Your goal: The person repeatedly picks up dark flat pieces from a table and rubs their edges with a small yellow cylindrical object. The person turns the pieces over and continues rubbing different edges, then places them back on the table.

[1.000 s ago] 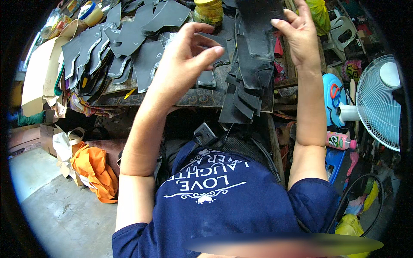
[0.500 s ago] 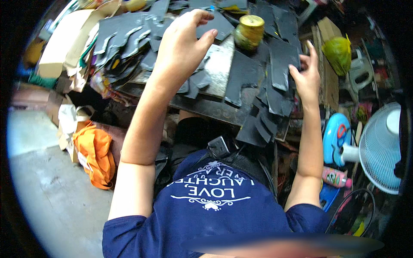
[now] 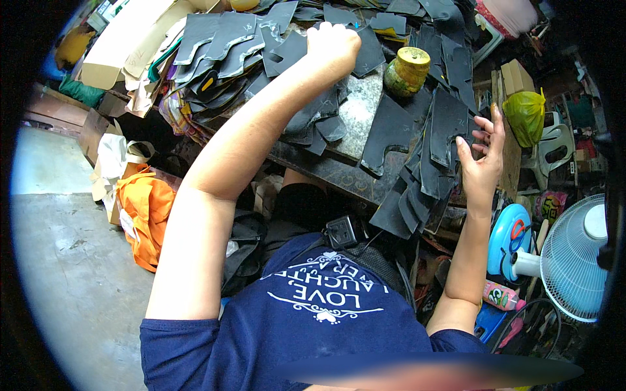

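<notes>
My left hand [image 3: 334, 47] reaches far over the worktable, its fingers curled in over dark cut sheets. What the fingers hold, if anything, is hidden behind the knuckles. At the table's right edge my right hand [image 3: 484, 153] has its fingers apart, beside a long black sheet piece [image 3: 448, 120] and with nothing in it. Between the hands stands a stained jar with a yellow lid [image 3: 407, 73]. A notched black piece [image 3: 386, 133] lies in front of it, next to a pale speckled board [image 3: 362, 107]. More black pieces with light edges [image 3: 218, 42] are piled on the left.
Overlapping black pieces [image 3: 403, 207] jut over the table's front right corner. To the right are a white and blue fan [image 3: 574, 254], a yellow-green plastic bag [image 3: 525, 117] and a pink bottle [image 3: 502, 294]. An orange cloth [image 3: 147, 218] lies low on the left.
My left hand has moved right and its spread fingers have curled in. My right hand stays open near the table's right edge. The whole view has shifted slightly.
</notes>
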